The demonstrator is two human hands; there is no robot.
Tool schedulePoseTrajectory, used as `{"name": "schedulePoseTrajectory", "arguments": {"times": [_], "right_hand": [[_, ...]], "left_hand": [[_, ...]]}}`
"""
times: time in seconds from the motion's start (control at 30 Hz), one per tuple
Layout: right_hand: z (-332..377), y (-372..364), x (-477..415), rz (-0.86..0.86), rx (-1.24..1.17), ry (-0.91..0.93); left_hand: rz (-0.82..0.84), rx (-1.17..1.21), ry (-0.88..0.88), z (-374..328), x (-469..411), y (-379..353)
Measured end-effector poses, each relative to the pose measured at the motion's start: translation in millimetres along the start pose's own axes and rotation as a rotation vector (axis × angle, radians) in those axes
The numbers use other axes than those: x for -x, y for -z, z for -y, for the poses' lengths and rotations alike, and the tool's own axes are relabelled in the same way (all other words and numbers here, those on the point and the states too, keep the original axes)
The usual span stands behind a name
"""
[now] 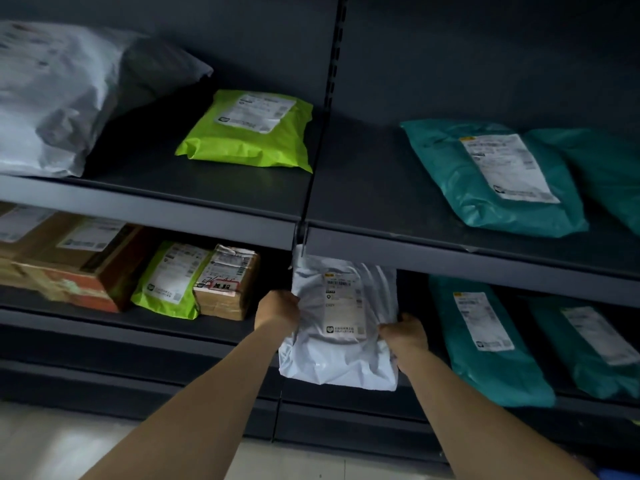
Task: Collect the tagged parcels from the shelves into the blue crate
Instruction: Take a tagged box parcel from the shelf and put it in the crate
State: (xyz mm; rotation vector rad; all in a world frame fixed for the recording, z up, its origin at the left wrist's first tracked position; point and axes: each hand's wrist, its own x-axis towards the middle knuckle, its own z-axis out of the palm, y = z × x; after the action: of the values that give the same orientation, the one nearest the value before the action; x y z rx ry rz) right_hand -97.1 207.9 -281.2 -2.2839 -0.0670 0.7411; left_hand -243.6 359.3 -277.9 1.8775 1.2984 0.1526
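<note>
1. Shelving (381,244) of dark metal fills the view in two tiers, with a slotted upright between bays.
2. The big grey sack (52,98) sits on the upper tier at far left; teal mailers (495,174) lie on both tiers at right.
3. Cardboard boxes (69,265) and green mailers (249,129) occupy the left bays.
4. The white parcel (343,323), labelled face up, is at the front edge of the lower tier, its top still under the upper shelf lip.
5. The left hand (277,306) grips its left edge, fingers curled closed; the right hand (405,336) clamps the right edge likewise.
6. Risk, as I judge it: the slick film could slip, or the top could snag the shelf lip. The blue crate itself is not clearly seen.
</note>
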Motion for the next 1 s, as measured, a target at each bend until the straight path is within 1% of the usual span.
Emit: {"name": "schedulePoseTrajectory", "arguments": {"times": [0.07,0.13,0.2,0.27,0.3,0.4,0.47,0.53,0.6,0.67,0.73,0.83,1.0], "right_hand": [[11,-6,0,-0.026,0.243,0.081],[28,-18,4,-0.135,0.506,0.272],[49,-37,14,-0.164,0.559,0.495],[67,-62,25,-0.079,0.491,0.625],[75,-75,32,-0.006,0.447,0.644],[89,-111,50,0.237,0.401,0.606],[95,-131,57,0.309,0.435,0.575],[98,-147,62,0.315,0.519,0.559],[102,-162,69,0.311,0.514,0.540],[105,-177,75,0.323,0.410,0.490],[106,-189,80,0.301,0.306,0.436],[104,-194,83,0.252,0.198,0.375],[96,-183,99,0.235,0.076,0.363]], "left_hand": [[-0.035,-0.115,-0.087,-1,-3,9],[-0.117,-0.214,-0.153,-2,-4,27],[-0.217,-0.282,-0.205,1,-7,47],[-0.290,-0.334,-0.216,13,-13,68],[-0.306,-0.345,-0.197,21,-18,78],[-0.276,-0.426,-0.101,52,-35,102],[-0.212,-0.444,-0.037,70,-45,113],[-0.134,-0.380,0.016,82,-52,119],[-0.091,-0.304,0.023,90,-55,120],[-0.077,-0.205,0.013,95,-57,120],[-0.065,-0.092,0.028,97,-58,122],[-0.040,-0.010,0.063,100,-58,125],[-0.023,0.149,0.082,105,-47,127]]}}
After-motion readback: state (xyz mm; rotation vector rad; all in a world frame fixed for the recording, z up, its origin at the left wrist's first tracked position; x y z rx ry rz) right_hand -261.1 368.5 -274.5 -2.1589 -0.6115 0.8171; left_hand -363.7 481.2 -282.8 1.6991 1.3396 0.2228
